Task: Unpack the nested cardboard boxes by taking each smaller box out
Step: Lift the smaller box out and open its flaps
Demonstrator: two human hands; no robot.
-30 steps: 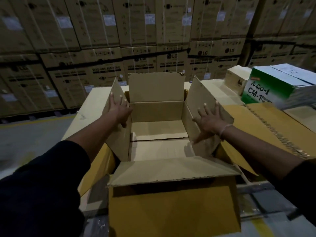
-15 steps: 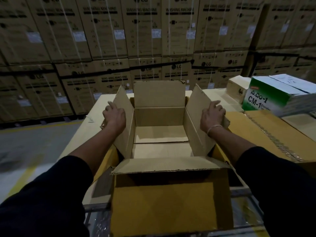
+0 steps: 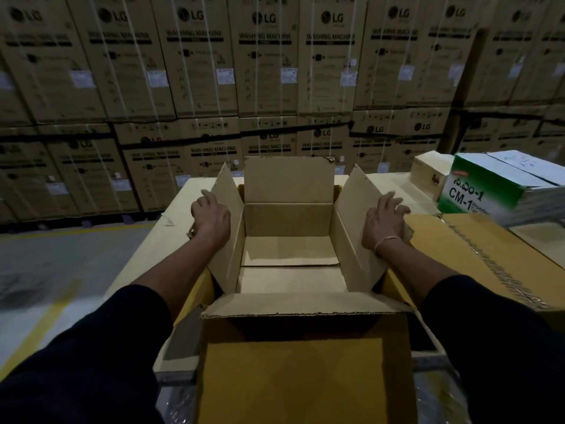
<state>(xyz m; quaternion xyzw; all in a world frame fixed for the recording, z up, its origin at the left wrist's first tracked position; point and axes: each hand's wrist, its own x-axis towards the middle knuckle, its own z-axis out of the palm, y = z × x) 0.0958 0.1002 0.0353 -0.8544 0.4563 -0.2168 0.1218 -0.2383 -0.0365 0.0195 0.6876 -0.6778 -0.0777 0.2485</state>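
Observation:
A plain brown inner box (image 3: pixel 289 218) stands open in front of me, all of its flaps raised and its inside bare. It sits inside a yellower outer box (image 3: pixel 305 377), whose side flaps show below my forearms. My left hand (image 3: pixel 211 215) lies against the outside of the inner box's left flap with its fingers curled onto the cardboard. My right hand (image 3: pixel 383 221) mirrors it on the outside of the right flap, fingers bent over the edge and slightly blurred. Both thumbs are hidden.
A green and white CM-1 carton (image 3: pixel 489 191) and a small pale carton (image 3: pixel 428 172) stand at the right. Flat yellow cardboard (image 3: pixel 477 249) lies beside my right arm. Stacked washing machine cartons (image 3: pixel 275 71) wall off the back. Grey floor (image 3: pixel 61 270) lies at the left.
My hands went from pressing flat on the side flaps to curling onto them from outside. The flaps now stand more upright, and my view has tilted upward.

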